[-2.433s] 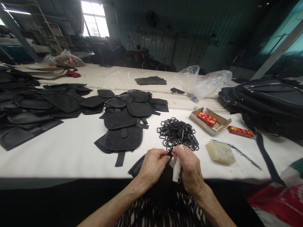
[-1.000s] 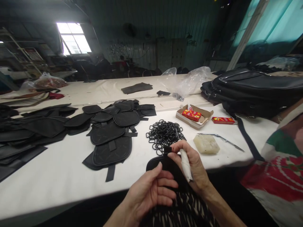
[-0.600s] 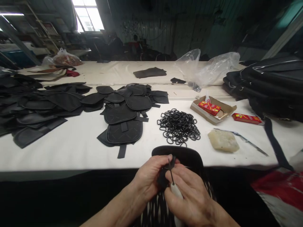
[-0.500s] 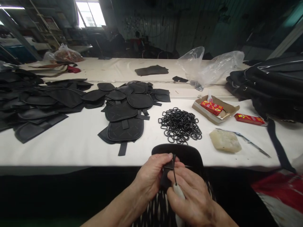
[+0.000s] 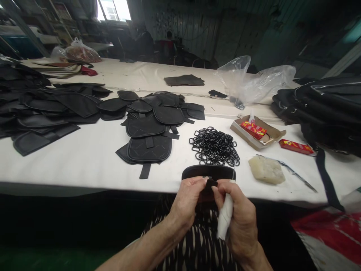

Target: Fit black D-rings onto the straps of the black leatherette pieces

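Observation:
At the table's front edge, my left hand (image 5: 186, 199) is closed on a short black strap (image 5: 210, 184). The strap is by a black rounded flap piece (image 5: 199, 172) that leans at the edge, partly hidden behind my hands. My right hand (image 5: 242, 210) is wrapped round the white handle of an awl (image 5: 225, 218), whose thin metal shaft points up and away. Its thumb and forefinger also pinch the strap's right side. Just beyond the flap lies a heap of black metal rings (image 5: 214, 145), many of them D-shaped.
Stacked black flap pieces (image 5: 149, 150) with straps lie left of the rings, more black pieces (image 5: 50, 105) farther left. To the right are a cardboard box (image 5: 245, 137), a red packet (image 5: 296, 146), a yellowish block (image 5: 266, 170), tweezers-like metal tool (image 5: 299, 177) and black bags (image 5: 324, 109).
The awl's shaft has come away from the strap and now points upward on the right. My right hand has turned and pinches the strap's end. The view has shifted slightly.

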`<state>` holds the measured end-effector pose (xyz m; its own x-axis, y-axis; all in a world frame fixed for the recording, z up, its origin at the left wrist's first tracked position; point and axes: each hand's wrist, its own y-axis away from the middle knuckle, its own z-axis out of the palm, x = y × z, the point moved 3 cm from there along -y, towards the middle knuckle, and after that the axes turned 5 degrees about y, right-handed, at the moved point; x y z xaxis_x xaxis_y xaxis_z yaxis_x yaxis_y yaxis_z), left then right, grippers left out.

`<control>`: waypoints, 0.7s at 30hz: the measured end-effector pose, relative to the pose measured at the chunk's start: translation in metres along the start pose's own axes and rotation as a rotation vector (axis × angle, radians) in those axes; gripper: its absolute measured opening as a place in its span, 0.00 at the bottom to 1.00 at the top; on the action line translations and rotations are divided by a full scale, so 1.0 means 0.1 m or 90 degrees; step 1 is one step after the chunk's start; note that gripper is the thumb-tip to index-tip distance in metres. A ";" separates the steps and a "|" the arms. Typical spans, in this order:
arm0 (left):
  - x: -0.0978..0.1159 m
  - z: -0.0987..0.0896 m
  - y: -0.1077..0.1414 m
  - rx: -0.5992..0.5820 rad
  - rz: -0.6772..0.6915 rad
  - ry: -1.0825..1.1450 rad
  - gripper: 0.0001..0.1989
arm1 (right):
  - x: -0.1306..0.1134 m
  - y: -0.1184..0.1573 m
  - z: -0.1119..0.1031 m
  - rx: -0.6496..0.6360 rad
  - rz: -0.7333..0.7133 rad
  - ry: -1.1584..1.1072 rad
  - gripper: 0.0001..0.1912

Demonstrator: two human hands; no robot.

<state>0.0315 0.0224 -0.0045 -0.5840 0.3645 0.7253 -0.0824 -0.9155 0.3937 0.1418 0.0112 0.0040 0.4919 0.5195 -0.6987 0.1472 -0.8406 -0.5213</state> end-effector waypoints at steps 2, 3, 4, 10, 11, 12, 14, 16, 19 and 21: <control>-0.01 -0.02 -0.01 -0.002 -0.007 0.017 0.12 | 0.02 0.00 0.04 -0.023 -0.026 0.032 0.08; -0.02 -0.03 -0.01 -0.001 -0.008 0.025 0.12 | 0.03 0.00 0.05 -0.038 -0.035 0.043 0.09; -0.03 -0.04 -0.01 0.001 -0.009 0.031 0.12 | 0.04 0.00 0.06 -0.053 -0.039 0.049 0.09; -0.08 -0.09 0.01 0.030 0.019 0.050 0.16 | 0.07 -0.01 0.05 -0.066 -0.021 0.056 0.11; -0.09 -0.09 0.02 0.016 0.033 0.047 0.15 | 0.07 -0.02 0.05 -0.064 -0.014 0.062 0.10; -0.09 -0.09 0.03 -0.002 0.047 0.042 0.15 | 0.06 -0.03 0.04 -0.062 -0.009 0.070 0.10; -0.11 -0.08 0.04 -0.030 0.073 0.032 0.14 | 0.05 -0.05 0.03 -0.057 -0.007 0.088 0.09; -0.12 -0.09 0.05 -0.031 0.093 0.016 0.13 | 0.03 -0.07 0.01 -0.063 -0.002 0.103 0.08; -0.13 -0.10 0.07 -0.022 0.112 -0.046 0.14 | -0.01 -0.10 -0.02 -0.092 0.026 0.109 0.06; -0.12 -0.09 0.09 -0.016 0.115 -0.111 0.14 | -0.02 -0.12 -0.05 -0.122 0.040 0.114 0.06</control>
<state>0.0305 0.0088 -0.0145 -0.4431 0.2169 0.8698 -0.0115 -0.9716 0.2365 0.1431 0.0197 0.0143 0.6463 0.4440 -0.6207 0.2628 -0.8931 -0.3652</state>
